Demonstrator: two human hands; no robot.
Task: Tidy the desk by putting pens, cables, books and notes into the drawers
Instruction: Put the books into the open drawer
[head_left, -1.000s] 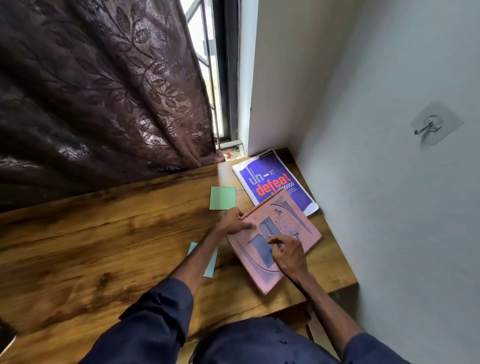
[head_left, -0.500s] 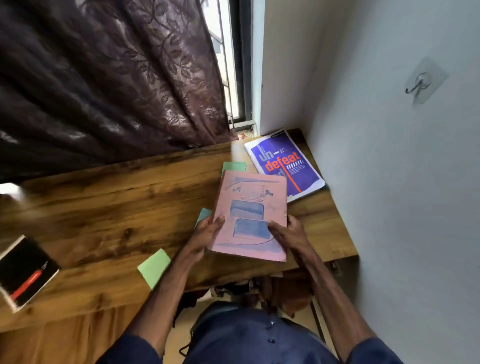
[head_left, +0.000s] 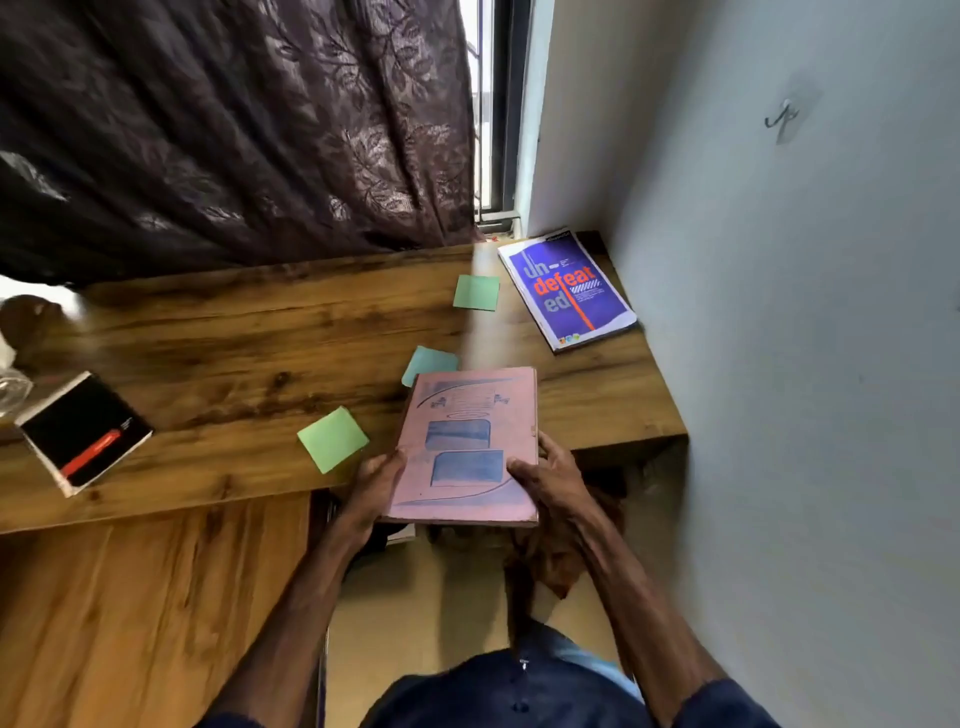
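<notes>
A dark leaf-patterned curtain (head_left: 234, 130) hangs along the far edge of the wooden desk (head_left: 234, 332), and a pale wall (head_left: 805, 364) runs along its right edge. A purple book (head_left: 569, 291) lies flat in the far right corner. The pink book (head_left: 467, 447) is held over the near edge towards the right end, with its near part sticking out past the desk. The left grip (head_left: 376, 483) clasps its left side and the right grip (head_left: 550, 478) clasps its right side, thumbs on the cover. A black book (head_left: 85, 431) sits by the near edge at the left end with a red pen (head_left: 91, 452) on it. One green note (head_left: 332, 439) lies by the near edge just left of the pink book. Another green note (head_left: 476, 292) lies beside the purple book. A teal note (head_left: 428, 364) peeks out at the pink book's far left corner. A small hook (head_left: 779, 117) is fixed on the wall.
</notes>
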